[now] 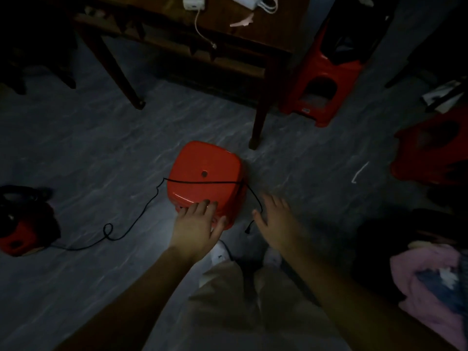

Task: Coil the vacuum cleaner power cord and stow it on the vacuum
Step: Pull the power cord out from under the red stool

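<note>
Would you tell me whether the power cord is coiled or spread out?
Spread out: the power cord trails from the vacuum over the floor, with one small loop, and drapes across the red stool, uncoiled.

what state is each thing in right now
red stool: upright on floor
power cord: uncoiled, draped across the red stool, one loop on floor
vacuum cleaner: on floor, cord not stowed
left hand: flat on red stool's near edge
right hand: open beside the cord, holding nothing
</note>
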The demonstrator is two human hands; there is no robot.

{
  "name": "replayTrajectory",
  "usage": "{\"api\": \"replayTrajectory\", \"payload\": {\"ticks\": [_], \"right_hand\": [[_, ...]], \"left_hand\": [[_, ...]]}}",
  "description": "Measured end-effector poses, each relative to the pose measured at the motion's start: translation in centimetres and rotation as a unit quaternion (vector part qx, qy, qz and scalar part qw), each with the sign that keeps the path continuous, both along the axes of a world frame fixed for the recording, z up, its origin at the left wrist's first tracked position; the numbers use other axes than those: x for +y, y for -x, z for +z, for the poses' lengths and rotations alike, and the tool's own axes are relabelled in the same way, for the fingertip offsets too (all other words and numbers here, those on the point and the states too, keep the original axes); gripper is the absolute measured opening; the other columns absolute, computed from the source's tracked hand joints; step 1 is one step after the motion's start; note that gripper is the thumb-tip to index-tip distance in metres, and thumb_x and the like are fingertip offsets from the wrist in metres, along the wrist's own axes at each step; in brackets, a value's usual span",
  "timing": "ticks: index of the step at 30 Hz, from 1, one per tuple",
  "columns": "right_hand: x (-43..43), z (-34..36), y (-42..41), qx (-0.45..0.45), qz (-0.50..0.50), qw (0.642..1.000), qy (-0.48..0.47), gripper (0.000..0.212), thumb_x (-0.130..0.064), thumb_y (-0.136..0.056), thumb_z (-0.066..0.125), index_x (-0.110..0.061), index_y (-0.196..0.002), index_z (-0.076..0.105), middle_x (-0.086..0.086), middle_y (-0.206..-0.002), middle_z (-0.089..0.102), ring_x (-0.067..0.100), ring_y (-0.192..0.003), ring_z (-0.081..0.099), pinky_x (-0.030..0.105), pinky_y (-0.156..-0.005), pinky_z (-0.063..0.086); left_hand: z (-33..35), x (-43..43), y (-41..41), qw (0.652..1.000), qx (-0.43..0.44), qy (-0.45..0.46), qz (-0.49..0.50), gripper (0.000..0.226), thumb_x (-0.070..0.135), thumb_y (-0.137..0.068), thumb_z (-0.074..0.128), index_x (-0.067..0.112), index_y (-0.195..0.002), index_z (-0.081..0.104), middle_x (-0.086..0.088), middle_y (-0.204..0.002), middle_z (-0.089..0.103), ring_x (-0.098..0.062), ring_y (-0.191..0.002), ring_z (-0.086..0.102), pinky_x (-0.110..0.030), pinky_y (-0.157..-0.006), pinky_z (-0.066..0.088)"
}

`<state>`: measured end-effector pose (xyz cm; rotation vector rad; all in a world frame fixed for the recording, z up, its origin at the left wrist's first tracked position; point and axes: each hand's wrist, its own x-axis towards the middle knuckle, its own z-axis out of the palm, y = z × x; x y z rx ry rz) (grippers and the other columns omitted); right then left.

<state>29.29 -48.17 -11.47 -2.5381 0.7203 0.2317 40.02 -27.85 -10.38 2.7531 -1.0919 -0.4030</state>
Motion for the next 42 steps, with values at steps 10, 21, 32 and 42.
{"api": "replayTrajectory", "payload": {"ticks": [10, 21, 32, 42], "right_hand": [[-5.6, -15.7, -3.1, 0.029, -0.109, 0.983, -0.142, 0.055, -0.043, -0.093, 0.056, -0.022, -0.143, 0.044, 0.007, -0.145, 0.049, 0.026, -0.130, 0.049, 0.038, -0.106, 0.043], [-8.7, -42.3, -4.4, 0.116, -0.128, 0.955, -0.240, 0.056, -0.030, -0.092, 0.061, -0.013, -0.142, 0.043, 0.015, -0.141, 0.052, 0.031, -0.130, 0.050, 0.040, -0.108, 0.042], [-8.7, -43.8, -4.2, 0.081, -0.117, 0.949, -0.281, 0.018, -0.021, -0.091, 0.063, -0.007, -0.079, 0.064, 0.012, -0.075, 0.063, 0.023, -0.072, 0.059, 0.037, -0.072, 0.050], [-5.0, -23.2, -4.9, -0.009, -0.177, 0.857, -0.484, 0.009, -0.010, -0.092, 0.064, -0.003, -0.088, 0.067, 0.008, -0.083, 0.072, 0.019, -0.076, 0.072, 0.035, -0.069, 0.062]], "left_hand": [[-11.1, -5.7, -2.5, 0.999, 0.026, 0.007, 0.025, 0.052, 0.051, -0.095, 0.038, 0.015, -0.122, 0.063, -0.002, -0.117, 0.068, -0.023, -0.101, 0.064, -0.037, -0.083, 0.049], [-32.5, -10.8, 1.3, 0.996, 0.085, 0.018, 0.025, 0.047, 0.049, -0.097, 0.041, 0.016, -0.124, 0.061, -0.003, -0.115, 0.066, -0.024, -0.100, 0.062, -0.039, -0.083, 0.048], [-34.5, -8.2, 2.4, 0.998, 0.061, 0.008, 0.032, 0.040, 0.047, -0.097, 0.044, 0.015, -0.113, 0.063, -0.001, -0.108, 0.067, -0.021, -0.097, 0.063, -0.032, -0.077, 0.044], [-22.8, -7.0, 4.3, 0.970, 0.142, 0.073, 0.183, 0.043, 0.052, -0.093, 0.050, 0.023, -0.125, 0.059, 0.007, -0.107, 0.069, -0.012, -0.093, 0.064, -0.031, -0.076, 0.052]]}}
